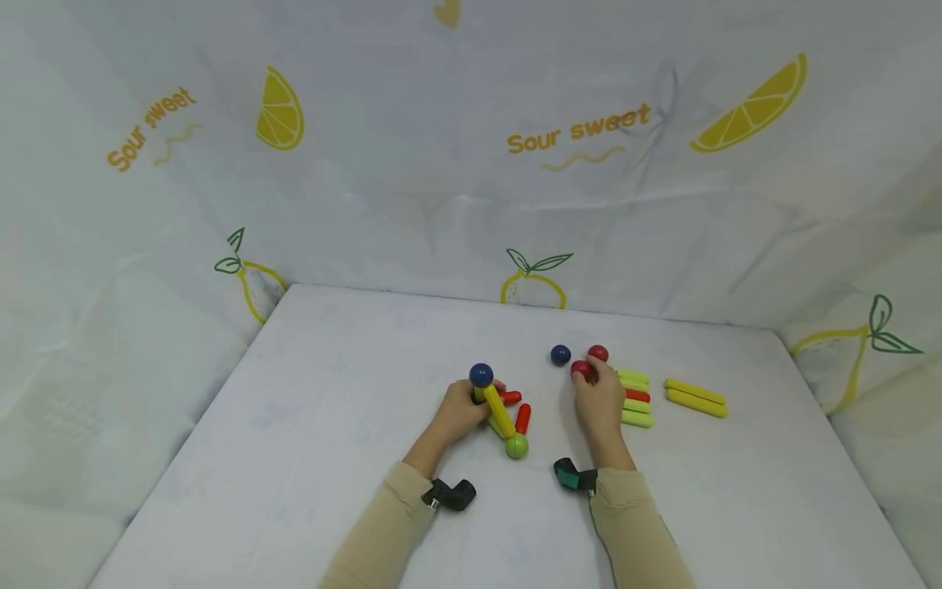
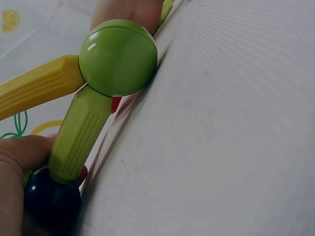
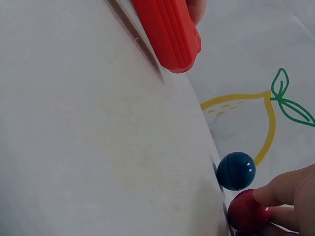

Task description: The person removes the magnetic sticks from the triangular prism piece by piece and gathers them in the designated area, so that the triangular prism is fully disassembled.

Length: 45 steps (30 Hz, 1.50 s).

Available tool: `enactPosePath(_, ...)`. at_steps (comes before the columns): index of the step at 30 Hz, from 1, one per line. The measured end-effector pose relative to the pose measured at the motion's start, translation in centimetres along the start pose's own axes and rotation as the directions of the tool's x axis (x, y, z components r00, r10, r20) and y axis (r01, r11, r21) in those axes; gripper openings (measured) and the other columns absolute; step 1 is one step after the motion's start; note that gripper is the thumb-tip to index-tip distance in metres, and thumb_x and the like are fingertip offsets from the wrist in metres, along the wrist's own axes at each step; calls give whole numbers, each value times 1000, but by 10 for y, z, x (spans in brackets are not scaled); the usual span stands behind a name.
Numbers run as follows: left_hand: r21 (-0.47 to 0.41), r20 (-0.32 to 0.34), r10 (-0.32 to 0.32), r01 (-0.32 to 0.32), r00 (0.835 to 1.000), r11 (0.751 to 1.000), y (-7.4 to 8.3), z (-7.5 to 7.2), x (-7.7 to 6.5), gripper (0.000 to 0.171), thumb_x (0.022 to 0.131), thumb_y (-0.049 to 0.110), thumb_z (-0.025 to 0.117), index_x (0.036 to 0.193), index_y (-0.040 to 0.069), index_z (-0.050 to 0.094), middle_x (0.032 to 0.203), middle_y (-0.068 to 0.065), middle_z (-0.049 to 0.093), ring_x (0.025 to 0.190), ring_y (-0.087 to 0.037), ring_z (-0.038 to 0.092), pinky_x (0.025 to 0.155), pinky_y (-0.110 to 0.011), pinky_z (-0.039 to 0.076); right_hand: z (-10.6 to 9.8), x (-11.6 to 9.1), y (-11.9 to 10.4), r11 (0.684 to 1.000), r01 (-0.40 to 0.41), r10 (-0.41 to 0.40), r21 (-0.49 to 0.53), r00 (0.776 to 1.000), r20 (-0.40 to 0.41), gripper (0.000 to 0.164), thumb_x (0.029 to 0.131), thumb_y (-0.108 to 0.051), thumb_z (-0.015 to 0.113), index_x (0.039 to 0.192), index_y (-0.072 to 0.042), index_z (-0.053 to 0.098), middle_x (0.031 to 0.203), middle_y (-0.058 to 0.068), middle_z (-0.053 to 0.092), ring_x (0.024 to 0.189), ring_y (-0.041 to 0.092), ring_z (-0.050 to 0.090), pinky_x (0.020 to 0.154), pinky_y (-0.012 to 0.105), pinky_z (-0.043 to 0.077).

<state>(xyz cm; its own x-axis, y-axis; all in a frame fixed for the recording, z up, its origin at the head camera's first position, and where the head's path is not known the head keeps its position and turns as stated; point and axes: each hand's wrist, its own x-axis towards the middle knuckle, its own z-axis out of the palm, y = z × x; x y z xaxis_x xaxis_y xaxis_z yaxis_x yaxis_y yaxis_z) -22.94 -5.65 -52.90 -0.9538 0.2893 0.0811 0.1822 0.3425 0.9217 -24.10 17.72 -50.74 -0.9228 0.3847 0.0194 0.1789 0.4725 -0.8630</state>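
My left hand (image 1: 455, 413) grips a stick-and-ball toy frame near its base, the thumb (image 2: 22, 157) beside a light green rod (image 2: 81, 135) and a dark blue ball (image 2: 51, 199). A second blue ball (image 1: 482, 375) tops the frame, and a yellow rod (image 1: 500, 411) slopes from it down to a green ball (image 1: 517, 446). Red rods (image 1: 523, 419) form its right side. To the right, my right hand (image 1: 599, 406) pinches a red ball (image 3: 247, 211) between thumb and fingers, low at the table surface. A loose blue ball (image 3: 236, 170) and another red ball (image 1: 598, 352) sit beside it.
Right of the right hand, light green rods (image 1: 637, 420) and a red rod (image 1: 637, 395) lie in a row. Two yellow rods (image 1: 696, 397) lie farther right on the white table (image 1: 316, 393). A lemon-printed cloth (image 1: 412, 229) hangs behind the table.
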Motion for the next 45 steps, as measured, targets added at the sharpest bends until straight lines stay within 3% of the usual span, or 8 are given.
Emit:
enactPosePath(9,6,-4,-4,4,1000,1000,-3,-1,2,25,86,9,61,107,20,69,110,0,69,100,-15,62,94,-35,50,-1,-2,-3,1000,8,-8,6,1000,15,48,92,-10,55,138,0,46,139,22,46,128,34,46,105,45,40)
enactPosePath(21,-2,-1,3,-3,1000,1000,-3,-4,3,26,88,8,59,110,20,68,111,-1,68,98,-15,60,93,-35,50,1,-5,-3,997,63,-65,-44,997,-37,48,92,-12,55,138,-1,45,138,19,48,127,33,45,107,47,39)
enactPosePath(28,-7,7,-8,8,1000,1000,-6,-2,4,27,90,8,57,111,21,68,113,0,68,96,-15,60,92,-34,50,-1,-13,-8,981,193,-194,-17,973,-124,46,92,-13,58,136,-3,47,134,14,51,124,31,46,106,48,40)
enactPosePath(32,-15,11,-7,7,1000,1000,-7,-1,3,25,90,10,58,111,20,68,113,-1,68,98,-16,60,94,-35,50,-1,-22,-21,966,253,-249,44,965,-82,47,90,-13,62,134,-5,50,134,13,53,125,28,50,103,46,43)
enactPosePath(35,-23,11,-9,9,1000,1000,-8,0,3,24,91,12,58,111,20,67,113,-1,68,101,-16,61,95,-36,50,3,-30,-32,955,258,-265,144,964,33,47,90,-14,63,134,-6,49,136,12,52,126,26,50,102,40,44)
enactPosePath(38,-24,11,-5,5,1000,1000,-9,0,3,23,91,13,58,112,19,67,113,0,68,103,-15,61,96,-36,49,8,-37,-40,921,266,-323,283,930,175,45,91,-13,63,133,-4,50,136,14,52,127,24,51,102,33,43)
enactPosePath(42,10,9,31,-31,999,999,-9,-2,4,24,89,13,59,111,13,67,107,-2,70,95,-13,61,93,-33,50,15,-44,-48,871,256,-410,420,849,334,43,91,-11,62,132,-1,50,135,20,52,126,30,51,99,26,44)
enactPosePath(45,55,-5,68,-68,998,996,-8,-4,3,22,86,14,60,106,6,67,95,-6,69,83,-13,58,80,-29,51,20,-48,-56,855,233,-446,464,788,425,43,92,-11,61,131,1,50,135,22,51,126,34,50,98,24,44)
